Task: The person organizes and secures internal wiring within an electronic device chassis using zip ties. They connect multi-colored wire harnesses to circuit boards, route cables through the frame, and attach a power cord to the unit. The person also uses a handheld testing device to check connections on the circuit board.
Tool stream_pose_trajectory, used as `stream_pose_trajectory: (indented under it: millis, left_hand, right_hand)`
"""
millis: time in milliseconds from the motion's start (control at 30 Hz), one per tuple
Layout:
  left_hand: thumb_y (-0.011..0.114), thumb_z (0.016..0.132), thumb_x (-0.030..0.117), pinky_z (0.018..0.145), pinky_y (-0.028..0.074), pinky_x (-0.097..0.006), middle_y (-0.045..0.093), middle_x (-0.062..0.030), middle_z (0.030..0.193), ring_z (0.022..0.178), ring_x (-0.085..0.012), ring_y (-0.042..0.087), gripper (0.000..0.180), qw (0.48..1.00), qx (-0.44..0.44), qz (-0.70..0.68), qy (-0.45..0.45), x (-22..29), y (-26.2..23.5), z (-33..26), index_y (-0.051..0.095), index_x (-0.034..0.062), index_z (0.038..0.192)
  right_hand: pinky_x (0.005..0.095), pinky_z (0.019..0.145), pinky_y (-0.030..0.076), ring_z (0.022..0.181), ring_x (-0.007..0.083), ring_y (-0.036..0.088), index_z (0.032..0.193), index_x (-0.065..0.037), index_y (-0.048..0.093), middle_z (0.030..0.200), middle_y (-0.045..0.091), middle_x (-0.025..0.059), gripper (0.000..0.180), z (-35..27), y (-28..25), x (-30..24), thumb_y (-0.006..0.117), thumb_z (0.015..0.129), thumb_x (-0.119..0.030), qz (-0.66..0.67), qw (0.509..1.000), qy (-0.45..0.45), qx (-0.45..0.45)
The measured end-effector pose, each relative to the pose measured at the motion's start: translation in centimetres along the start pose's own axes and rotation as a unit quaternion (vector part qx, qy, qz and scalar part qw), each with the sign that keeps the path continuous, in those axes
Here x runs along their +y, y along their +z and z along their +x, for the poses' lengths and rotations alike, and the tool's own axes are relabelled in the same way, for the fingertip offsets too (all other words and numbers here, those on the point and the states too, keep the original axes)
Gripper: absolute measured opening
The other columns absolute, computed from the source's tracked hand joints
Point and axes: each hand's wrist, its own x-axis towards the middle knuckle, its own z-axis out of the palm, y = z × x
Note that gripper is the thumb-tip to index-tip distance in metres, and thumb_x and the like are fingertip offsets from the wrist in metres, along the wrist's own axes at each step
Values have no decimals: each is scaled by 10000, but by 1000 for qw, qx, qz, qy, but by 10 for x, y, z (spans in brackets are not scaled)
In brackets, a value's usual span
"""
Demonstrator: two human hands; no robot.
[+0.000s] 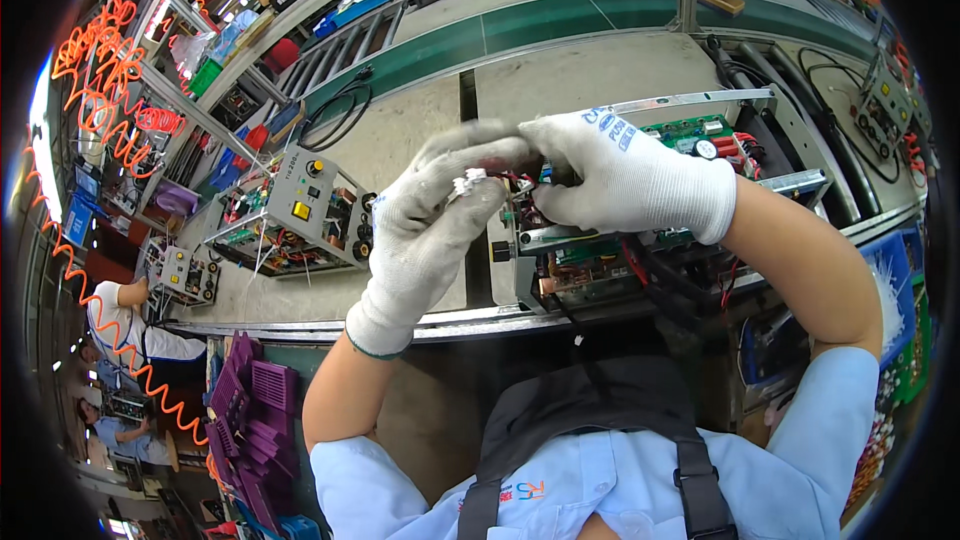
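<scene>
Factory conveyor bench [560,80] | left hand [430,225] pinches white connector [467,183], lifted clear for access | right hand [625,175] closed on wires above open chassis [640,240], steadying them

**What we wear**

We wear white knit gloves on the left hand [432,225] and the right hand [625,180], the right one with blue print. Our shirt has short light-blue sleeves, under a dark apron with straps.
</scene>
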Motion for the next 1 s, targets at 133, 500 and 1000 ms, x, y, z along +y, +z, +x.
stream_pose_trajectory:
  millis: [133,500,1000]
  left_hand:
    - [596,922,24,966,457,-324,642,-115,1122,1124,-191,578,237,1000,2,-10,-10,-1,0,-6,657,-18,1147]
    - [583,958,105,731,463,-251,614,-7,832,744,-89,539,155,982,82,51,-162,2,18,4,659,-3,1040]
    - [672,859,29,732,492,-203,678,-30,895,793,-48,596,215,985,76,50,-147,-20,46,-2,634,-10,1067]
  right_hand:
    - [349,765,500,832,249,647,1044,22,593,869,652,172,315,2,0,7,658,789,-152,63,995,-68,-43]
    - [340,754,515,833,262,675,999,-1,666,888,688,152,245,-16,-20,17,693,757,26,-47,983,-177,22]
    - [288,595,446,649,97,544,982,35,693,688,618,15,384,-13,-17,38,651,925,-343,91,991,69,-73]
